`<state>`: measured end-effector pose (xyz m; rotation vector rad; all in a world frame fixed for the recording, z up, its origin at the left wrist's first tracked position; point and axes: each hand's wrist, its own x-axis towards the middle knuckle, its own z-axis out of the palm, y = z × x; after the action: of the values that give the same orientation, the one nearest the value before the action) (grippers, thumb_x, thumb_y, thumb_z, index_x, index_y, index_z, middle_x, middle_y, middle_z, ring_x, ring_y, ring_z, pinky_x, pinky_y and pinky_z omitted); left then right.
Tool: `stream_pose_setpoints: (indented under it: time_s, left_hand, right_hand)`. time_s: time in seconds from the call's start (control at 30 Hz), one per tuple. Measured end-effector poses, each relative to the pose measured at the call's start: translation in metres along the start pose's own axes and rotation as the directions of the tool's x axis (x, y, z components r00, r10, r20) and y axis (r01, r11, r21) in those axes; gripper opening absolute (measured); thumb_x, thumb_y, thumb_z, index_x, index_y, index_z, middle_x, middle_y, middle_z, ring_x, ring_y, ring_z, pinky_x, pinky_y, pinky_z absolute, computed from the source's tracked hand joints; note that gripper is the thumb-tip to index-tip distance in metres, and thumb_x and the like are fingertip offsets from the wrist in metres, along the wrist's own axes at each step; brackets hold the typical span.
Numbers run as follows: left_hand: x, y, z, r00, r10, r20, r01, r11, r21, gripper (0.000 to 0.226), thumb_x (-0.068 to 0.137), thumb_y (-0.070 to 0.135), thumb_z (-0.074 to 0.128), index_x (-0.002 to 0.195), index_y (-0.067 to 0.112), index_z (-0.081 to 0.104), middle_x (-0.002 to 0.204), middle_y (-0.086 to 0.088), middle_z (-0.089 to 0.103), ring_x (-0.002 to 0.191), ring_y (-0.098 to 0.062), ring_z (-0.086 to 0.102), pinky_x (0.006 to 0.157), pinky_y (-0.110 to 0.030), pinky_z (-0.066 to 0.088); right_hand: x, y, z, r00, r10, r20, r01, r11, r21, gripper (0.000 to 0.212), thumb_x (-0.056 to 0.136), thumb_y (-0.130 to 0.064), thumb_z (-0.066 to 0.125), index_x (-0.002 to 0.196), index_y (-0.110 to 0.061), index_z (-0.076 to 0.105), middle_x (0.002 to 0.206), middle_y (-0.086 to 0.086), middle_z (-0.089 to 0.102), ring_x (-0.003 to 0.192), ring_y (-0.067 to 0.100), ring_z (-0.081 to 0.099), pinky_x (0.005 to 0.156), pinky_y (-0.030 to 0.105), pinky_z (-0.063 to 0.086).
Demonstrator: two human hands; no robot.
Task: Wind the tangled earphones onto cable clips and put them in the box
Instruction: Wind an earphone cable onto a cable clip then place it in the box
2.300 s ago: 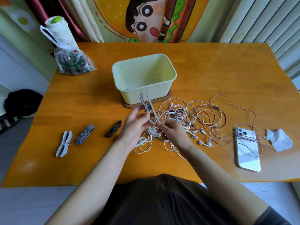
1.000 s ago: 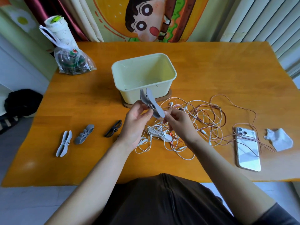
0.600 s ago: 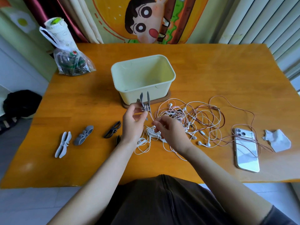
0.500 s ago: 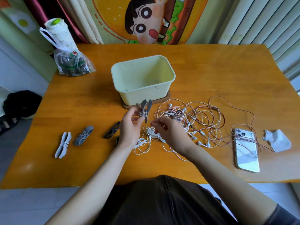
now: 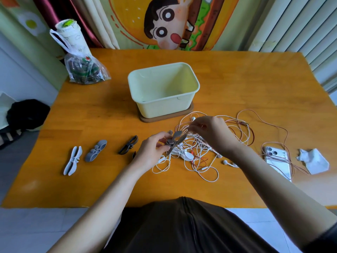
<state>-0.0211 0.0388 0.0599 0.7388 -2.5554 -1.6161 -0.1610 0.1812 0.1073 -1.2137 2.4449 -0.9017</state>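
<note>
L hand [image 5: 153,150] pinches a grey cable clip [image 5: 174,141] by its middle, wings splayed toward the tangle, prob. so a cord can be fed in. R hand [image 5: 213,134] has fingers curled, pinching a strand lifted off the tangled earphones [image 5: 200,152], likely hunting a free end. The tangle lies on the table [image 5: 237,79] just in front of the cream box [image 5: 164,108], which looks empty. Nothing wound yet. Spare clips [image 5: 95,150] wait further left.
</note>
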Motion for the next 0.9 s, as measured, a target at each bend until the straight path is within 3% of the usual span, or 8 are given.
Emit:
stream_pose_setpoints:
  time_s: [0.1, 0.2, 0.3, 0.4, 0.5, 0.63, 0.8, 0.9]
  left_hand:
    - [-0.002, 0.007, -0.002, 0.995, 0.033, 0.094, -0.023, 0.994, -0.108, 0.029, 0.090, 0.004, 0.061, 0.101, 0.031, 0.060, 0.100, 0.006, 0.066, 0.091, -0.020, 0.065, 0.079, -0.023, 0.051]
    - [-0.006, 0.017, -0.005, 0.984, 0.076, 0.162, -0.026, 0.956, -0.291, 0.027, 0.090, 0.000, 0.059, 0.104, 0.024, 0.060, 0.102, 0.000, 0.066, 0.092, -0.017, 0.065, 0.082, -0.022, 0.053]
    - [-0.008, 0.028, -0.008, 0.973, 0.120, 0.199, 0.000, 0.855, -0.518, 0.024, 0.089, -0.002, 0.056, 0.106, 0.015, 0.058, 0.100, -0.003, 0.065, 0.093, -0.008, 0.064, 0.082, -0.021, 0.051]
    - [-0.007, 0.034, -0.008, 0.967, 0.107, 0.231, 0.086, 0.716, -0.693, 0.031, 0.085, 0.003, 0.056, 0.111, 0.019, 0.056, 0.100, 0.001, 0.070, 0.098, -0.012, 0.066, 0.087, -0.027, 0.053]
    - [-0.004, 0.037, -0.006, 0.978, 0.096, 0.184, 0.097, 0.571, -0.815, 0.037, 0.079, 0.007, 0.055, 0.114, 0.019, 0.054, 0.097, 0.000, 0.072, 0.101, -0.016, 0.066, 0.093, -0.035, 0.052]
    - [0.001, 0.036, -0.001, 0.998, -0.001, 0.058, 0.053, 0.449, -0.892, 0.034, 0.081, 0.008, 0.056, 0.113, 0.018, 0.058, 0.102, -0.006, 0.069, 0.105, -0.024, 0.065, 0.091, -0.035, 0.054]
    - [0.006, 0.028, 0.005, 0.985, -0.146, -0.095, -0.006, 0.518, -0.855, 0.019, 0.090, 0.005, 0.055, 0.107, 0.012, 0.058, 0.102, -0.013, 0.063, 0.100, -0.028, 0.064, 0.089, -0.037, 0.054]
    - [0.007, 0.024, 0.008, 0.954, -0.187, -0.234, -0.044, 0.686, -0.726, 0.017, 0.091, 0.003, 0.059, 0.101, 0.017, 0.060, 0.099, -0.008, 0.067, 0.092, -0.022, 0.066, 0.085, -0.035, 0.054]
  right_hand:
    - [0.001, 0.007, 0.000, 0.998, 0.040, -0.050, -0.039, 0.999, 0.014, 0.015, 0.088, -0.024, 0.065, 0.090, -0.012, 0.073, 0.078, -0.002, 0.069, 0.067, 0.008, 0.060, 0.064, 0.021, 0.047]
    - [0.001, 0.011, -0.001, 0.995, 0.067, -0.078, -0.062, 0.996, 0.071, 0.015, 0.088, -0.025, 0.065, 0.088, -0.012, 0.072, 0.072, -0.005, 0.066, 0.061, -0.001, 0.056, 0.056, 0.009, 0.040]
    - [-0.001, 0.010, 0.000, 0.990, 0.107, -0.088, -0.093, 0.984, 0.151, 0.018, 0.086, -0.028, 0.066, 0.083, -0.010, 0.071, 0.062, -0.007, 0.060, 0.050, -0.001, 0.051, 0.050, 0.009, 0.036]
    - [-0.004, 0.004, 0.007, 0.987, 0.144, -0.075, -0.117, 0.951, 0.285, 0.025, 0.085, -0.032, 0.064, 0.077, -0.008, 0.068, 0.055, -0.003, 0.056, 0.048, 0.007, 0.047, 0.049, 0.017, 0.036]
    - [-0.008, -0.001, 0.018, 0.981, 0.180, -0.067, -0.140, 0.909, 0.393, 0.030, 0.090, -0.031, 0.059, 0.075, -0.006, 0.066, 0.053, 0.001, 0.053, 0.048, 0.009, 0.042, 0.048, 0.025, 0.034]
    - [-0.015, -0.009, 0.036, 0.977, 0.188, -0.097, -0.130, 0.897, 0.422, 0.024, 0.095, -0.017, 0.053, 0.075, -0.011, 0.064, 0.051, -0.014, 0.050, 0.045, 0.003, 0.040, 0.047, 0.014, 0.028]
    - [-0.027, -0.017, 0.051, 0.981, 0.181, -0.076, -0.139, 0.913, 0.383, 0.019, 0.096, -0.019, 0.052, 0.079, -0.024, 0.058, 0.059, -0.017, 0.055, 0.050, -0.001, 0.048, 0.047, 0.011, 0.034]
    - [-0.031, -0.020, 0.053, 0.990, 0.129, -0.060, -0.102, 0.940, 0.326, 0.014, 0.096, -0.024, 0.052, 0.090, -0.020, 0.064, 0.068, -0.014, 0.058, 0.055, -0.001, 0.052, 0.050, 0.012, 0.037]
